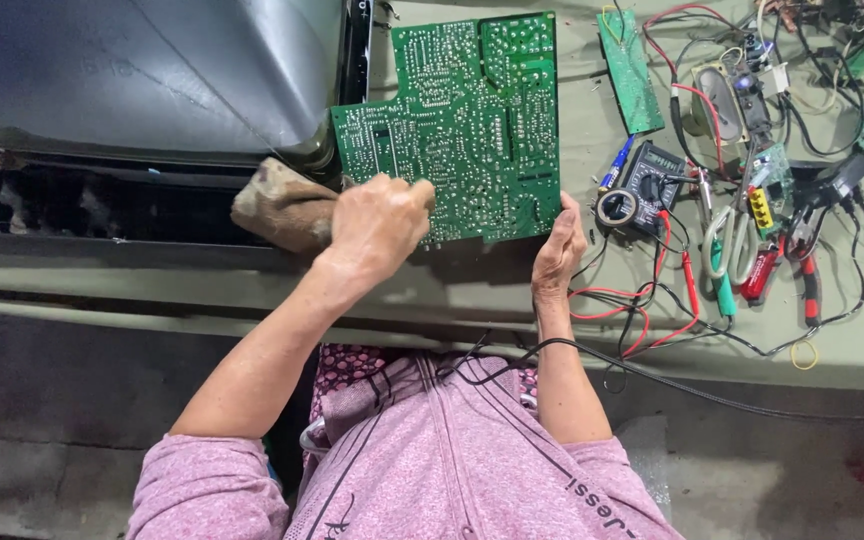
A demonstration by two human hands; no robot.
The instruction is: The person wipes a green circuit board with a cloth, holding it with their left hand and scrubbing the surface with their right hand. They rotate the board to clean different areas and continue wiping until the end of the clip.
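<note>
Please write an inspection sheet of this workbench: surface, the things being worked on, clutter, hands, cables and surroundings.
Surface: grey-green bench, worn.
Job's things: green circuit board, solder side up; brown cloth.
Clutter: multimeter, tape roll, scissors, pliers, narrow green board, small parts.
Hands: left hand closed over the board's lower edge, beside the cloth; right hand has its grip on the board's lower right corner.
Cables: red and black wires tangled at right.
Surroundings: grey television shell; concrete floor.
</note>
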